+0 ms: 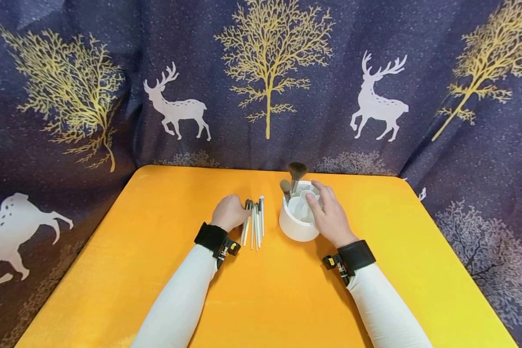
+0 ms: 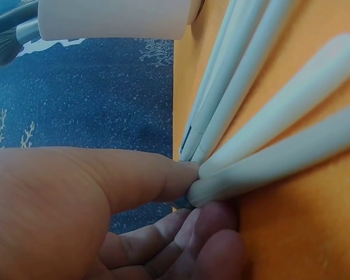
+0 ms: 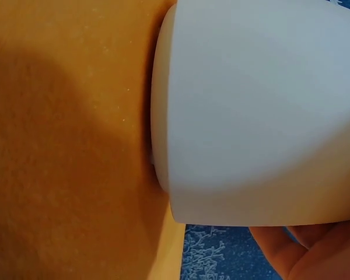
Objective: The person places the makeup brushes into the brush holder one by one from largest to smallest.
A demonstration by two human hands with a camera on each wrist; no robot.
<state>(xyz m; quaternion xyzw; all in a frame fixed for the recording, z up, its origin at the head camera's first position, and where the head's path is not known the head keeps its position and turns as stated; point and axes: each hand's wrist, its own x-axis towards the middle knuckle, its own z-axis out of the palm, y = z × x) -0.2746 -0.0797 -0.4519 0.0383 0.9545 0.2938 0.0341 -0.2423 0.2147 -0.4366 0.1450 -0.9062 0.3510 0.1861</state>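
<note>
Several slim makeup brushes (image 1: 257, 227) with pale handles lie side by side on the table. My left hand (image 1: 229, 212) is at their far end, and its thumb and fingers pinch the leftmost makeup brush (image 2: 239, 175) near its head, which the fingers hide. To their right stands a white round brush holder (image 1: 298, 232) with inner compartments. Two brushes stand in its left part: a large fluffy one (image 1: 297, 170) and a smaller one (image 1: 285, 185). My right hand (image 1: 332, 217) grips the holder's right side, thumb over the rim and fingers along the outer wall (image 3: 256, 116).
The table (image 1: 265, 299) has an orange-yellow cover. Behind it and at both sides hangs a dark blue cloth (image 1: 235, 111) printed with white deer and golden trees. Each wrist wears a black band with a small camera.
</note>
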